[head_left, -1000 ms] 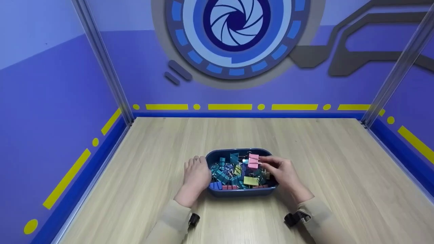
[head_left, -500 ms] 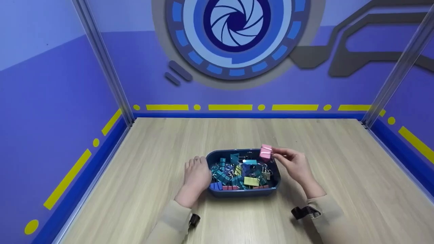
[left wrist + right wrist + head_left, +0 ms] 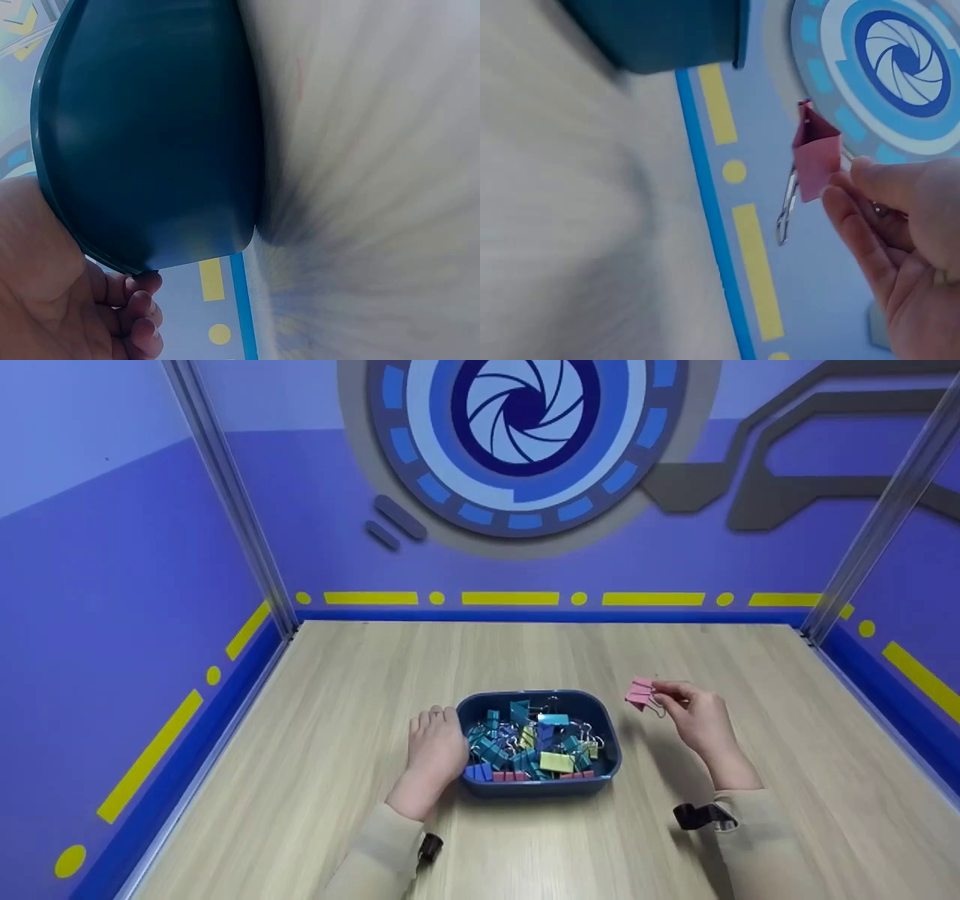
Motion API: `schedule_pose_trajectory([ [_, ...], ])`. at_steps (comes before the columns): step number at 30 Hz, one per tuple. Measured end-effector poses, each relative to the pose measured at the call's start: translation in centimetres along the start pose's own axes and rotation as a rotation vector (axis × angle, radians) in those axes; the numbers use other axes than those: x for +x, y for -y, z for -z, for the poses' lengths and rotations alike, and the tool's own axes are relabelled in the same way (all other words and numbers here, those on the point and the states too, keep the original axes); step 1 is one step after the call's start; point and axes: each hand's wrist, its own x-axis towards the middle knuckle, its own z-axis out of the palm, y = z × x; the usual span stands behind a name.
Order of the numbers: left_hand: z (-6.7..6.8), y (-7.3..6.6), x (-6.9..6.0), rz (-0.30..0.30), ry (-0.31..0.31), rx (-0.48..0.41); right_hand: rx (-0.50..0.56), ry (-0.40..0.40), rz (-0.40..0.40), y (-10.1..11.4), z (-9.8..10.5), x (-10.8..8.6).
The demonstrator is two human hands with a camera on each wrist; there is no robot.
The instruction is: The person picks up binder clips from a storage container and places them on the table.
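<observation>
A dark blue plastic box (image 3: 536, 789) stands on the table, holding several binder clips in teal, yellow, blue and red. At its left end my left hand (image 3: 436, 746) holds the rim; in the left wrist view the curled fingers (image 3: 142, 307) lie at a rim corner, and the thumb is not clearly seen. To the right of the box, above the table, my right hand (image 3: 701, 720) pinches a pink binder clip (image 3: 641, 692) by one wire handle between thumb and fingers. The right wrist view shows the pink clip (image 3: 817, 165) with its other wire handle hanging free.
The wood-grain table (image 3: 375, 675) is bounded at the back and sides by blue-purple panels with yellow marks. Metal posts (image 3: 232, 502) stand at the back corners. A black wrist-worn device (image 3: 705, 816) sits on the right sleeve, another (image 3: 430, 849) on the left.
My right hand has carried the pink binder clip from above the box out over its right rim, to the right of it. My left hand and the box have stayed in place.
</observation>
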Motion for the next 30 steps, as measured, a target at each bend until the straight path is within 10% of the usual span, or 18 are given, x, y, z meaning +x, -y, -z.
schedule_pose_trajectory([
  [20,0.2,0.0,0.3,0.041,0.066,-0.01,-0.046,0.289,-0.01,-1.9,-1.4,-0.9],
  [30,-0.1,0.1,0.2,0.012,0.016,-0.014,-0.058,0.238,0.076,-2.5,-2.7,-0.8],
])
